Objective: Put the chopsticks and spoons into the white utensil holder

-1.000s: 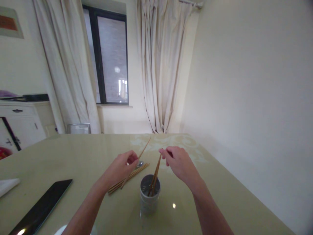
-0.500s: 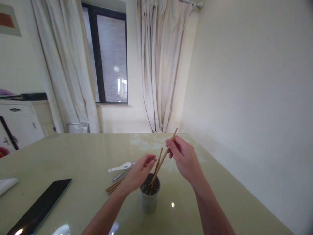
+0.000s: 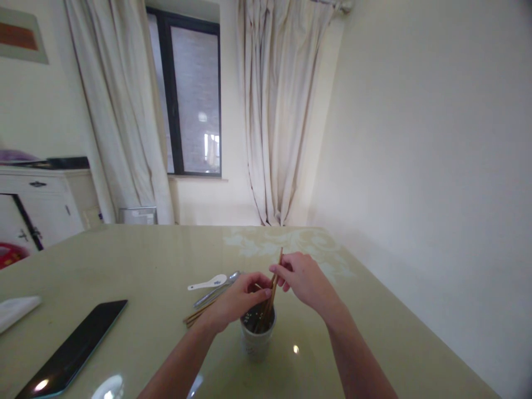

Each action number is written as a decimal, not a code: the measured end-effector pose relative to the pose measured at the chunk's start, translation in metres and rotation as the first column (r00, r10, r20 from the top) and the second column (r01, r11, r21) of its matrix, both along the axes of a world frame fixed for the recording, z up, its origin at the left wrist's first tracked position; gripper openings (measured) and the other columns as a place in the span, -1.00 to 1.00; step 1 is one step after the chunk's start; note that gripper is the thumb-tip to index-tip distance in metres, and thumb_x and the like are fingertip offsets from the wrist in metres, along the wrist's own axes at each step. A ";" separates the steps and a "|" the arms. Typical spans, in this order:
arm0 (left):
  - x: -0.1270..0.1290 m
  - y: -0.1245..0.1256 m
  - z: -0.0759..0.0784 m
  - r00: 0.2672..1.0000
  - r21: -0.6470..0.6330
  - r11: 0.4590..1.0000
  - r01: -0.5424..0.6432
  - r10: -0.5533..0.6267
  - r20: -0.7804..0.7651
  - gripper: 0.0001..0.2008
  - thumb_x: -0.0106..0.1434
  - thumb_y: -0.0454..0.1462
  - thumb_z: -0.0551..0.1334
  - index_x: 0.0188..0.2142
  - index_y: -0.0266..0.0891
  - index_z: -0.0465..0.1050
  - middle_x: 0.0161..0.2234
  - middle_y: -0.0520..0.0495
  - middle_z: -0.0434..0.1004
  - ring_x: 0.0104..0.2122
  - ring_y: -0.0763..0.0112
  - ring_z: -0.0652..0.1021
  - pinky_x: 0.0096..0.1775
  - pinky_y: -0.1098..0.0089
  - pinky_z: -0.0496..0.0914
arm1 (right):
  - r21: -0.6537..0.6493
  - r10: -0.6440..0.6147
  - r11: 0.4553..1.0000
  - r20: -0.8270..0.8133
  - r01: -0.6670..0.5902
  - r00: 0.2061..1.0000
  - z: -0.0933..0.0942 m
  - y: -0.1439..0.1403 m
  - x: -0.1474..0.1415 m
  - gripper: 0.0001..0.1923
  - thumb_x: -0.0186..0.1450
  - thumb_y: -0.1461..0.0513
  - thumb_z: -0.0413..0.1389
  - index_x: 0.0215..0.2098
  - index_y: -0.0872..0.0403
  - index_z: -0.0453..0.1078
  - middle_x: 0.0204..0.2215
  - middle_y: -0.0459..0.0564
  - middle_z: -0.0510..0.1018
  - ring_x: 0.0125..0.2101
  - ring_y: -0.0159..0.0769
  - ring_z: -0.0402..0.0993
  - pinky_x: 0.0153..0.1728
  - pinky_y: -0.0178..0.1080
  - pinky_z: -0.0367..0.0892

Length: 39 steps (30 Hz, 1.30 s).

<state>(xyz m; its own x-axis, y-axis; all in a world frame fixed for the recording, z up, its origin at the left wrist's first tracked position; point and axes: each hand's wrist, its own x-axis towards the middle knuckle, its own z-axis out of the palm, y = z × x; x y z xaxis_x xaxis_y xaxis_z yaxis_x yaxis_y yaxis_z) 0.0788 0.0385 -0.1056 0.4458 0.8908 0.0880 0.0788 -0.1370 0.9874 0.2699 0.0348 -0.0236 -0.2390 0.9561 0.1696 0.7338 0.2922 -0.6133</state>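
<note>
A light-coloured cup (image 3: 256,342) with small holes in its dark inner bottom stands on the table in front of me. Wooden chopsticks (image 3: 268,310) lean in it, their upper ends tilted to the right. My right hand (image 3: 305,280) pinches them near the top between thumb and fingers. Lower down, my left hand (image 3: 236,299) has its thumb and fingertips closed at the chopsticks, just above the cup's rim. Partly hidden behind my left wrist lie more chopsticks (image 3: 194,317), a metal utensil (image 3: 205,297) and a white spoon (image 3: 211,282).
On the left of the glossy table (image 3: 145,266) lies a dark flat tablet-like object (image 3: 77,349), with a white item (image 3: 19,310) beyond it. A shiny white object (image 3: 108,388) is cut off at the bottom edge. A wall (image 3: 436,194) runs along the right.
My right hand has come down and left, lowering the chopstick it holds so its top stands beside the other. My left hand has moved right, its fingertips now at the chopsticks.
</note>
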 end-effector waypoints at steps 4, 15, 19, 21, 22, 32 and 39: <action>-0.001 0.004 -0.004 0.989 -0.085 0.994 0.061 -0.049 0.139 -0.57 0.09 -0.03 0.52 -0.20 -0.23 0.50 -0.26 -0.05 0.63 -0.21 0.30 0.58 -0.13 0.33 0.40 | -0.023 0.009 1.000 0.014 -0.009 1.000 -0.001 0.001 0.001 -0.60 0.40 0.10 0.17 -0.55 0.07 0.54 -0.59 -0.05 0.66 -0.56 -0.34 0.60 -0.45 -0.36 0.32; -0.008 0.003 0.003 0.997 0.014 0.997 0.075 -0.075 -0.010 -0.69 0.25 -0.07 0.40 -0.16 -0.27 0.63 -0.27 -0.05 0.64 -0.28 0.34 0.55 -0.21 0.37 0.40 | -0.113 0.070 0.990 -0.078 -0.079 0.994 -0.012 0.010 0.001 -0.68 0.34 0.14 0.19 -0.54 0.09 0.53 -0.58 -0.01 0.67 -0.55 -0.31 0.62 -0.49 -0.36 0.34; -0.007 0.001 0.008 0.993 0.062 0.993 0.100 -0.096 -0.067 -0.64 0.31 -0.04 0.34 -0.09 -0.25 0.64 -0.22 -0.06 0.66 -0.25 0.32 0.55 -0.18 0.36 0.40 | -0.150 0.090 0.983 -0.114 -0.106 0.989 -0.021 0.016 0.000 -0.69 0.33 0.13 0.18 -0.51 0.10 0.55 -0.57 0.01 0.68 -0.56 -0.29 0.62 -0.51 -0.35 0.34; -0.008 0.003 0.009 0.989 0.079 0.989 0.128 -0.122 -0.086 -0.61 0.33 0.00 0.31 -0.07 -0.25 0.64 -0.19 -0.07 0.67 -0.21 0.30 0.56 -0.13 0.35 0.40 | -0.156 0.088 0.982 -0.103 -0.104 0.991 -0.022 0.017 0.001 -0.68 0.33 0.11 0.17 -0.50 0.10 0.56 -0.56 0.02 0.68 -0.55 -0.28 0.63 -0.52 -0.36 0.34; -0.010 0.005 0.009 0.989 0.082 0.989 0.121 -0.113 -0.093 -0.58 0.34 0.04 0.29 -0.08 -0.25 0.64 -0.19 -0.08 0.67 -0.19 0.28 0.57 -0.12 0.34 0.41 | -0.158 0.087 0.982 -0.099 -0.102 0.991 -0.022 0.016 0.001 -0.67 0.34 0.10 0.17 -0.50 0.10 0.56 -0.56 0.02 0.68 -0.54 -0.28 0.64 -0.52 -0.36 0.34; -0.065 0.020 -0.004 0.551 0.351 0.923 -0.156 0.377 -0.745 -0.84 0.32 -0.26 0.18 -0.29 -0.20 0.55 -0.26 -0.09 0.68 -0.22 0.20 0.61 -0.23 0.34 0.32 | -0.119 0.005 0.993 0.020 -0.003 1.000 -0.010 0.008 0.005 -0.47 0.38 -0.07 0.14 -0.60 0.07 0.49 -0.61 0.03 0.66 -0.59 -0.30 0.61 -0.51 -0.35 0.35; -0.062 0.017 -0.018 0.331 0.304 0.941 -0.147 0.336 -0.882 -0.79 0.22 -0.43 0.18 -0.23 -0.17 0.53 -0.13 -0.15 0.67 -0.09 0.07 0.63 -0.23 0.32 0.30 | -0.104 0.005 0.995 0.036 -0.001 0.999 -0.003 0.001 0.004 -0.47 0.40 -0.07 0.13 -0.60 0.07 0.47 -0.61 0.01 0.66 -0.60 -0.31 0.60 -0.51 -0.35 0.34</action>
<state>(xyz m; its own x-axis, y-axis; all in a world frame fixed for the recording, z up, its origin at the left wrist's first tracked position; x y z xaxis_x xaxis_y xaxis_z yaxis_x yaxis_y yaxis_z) 0.0173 0.0560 -0.1238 0.0985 0.9910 -0.0909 0.9667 -0.0736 0.2453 0.2741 0.0356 -0.0264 -0.2461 0.9673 0.0608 0.7550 0.2306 -0.6139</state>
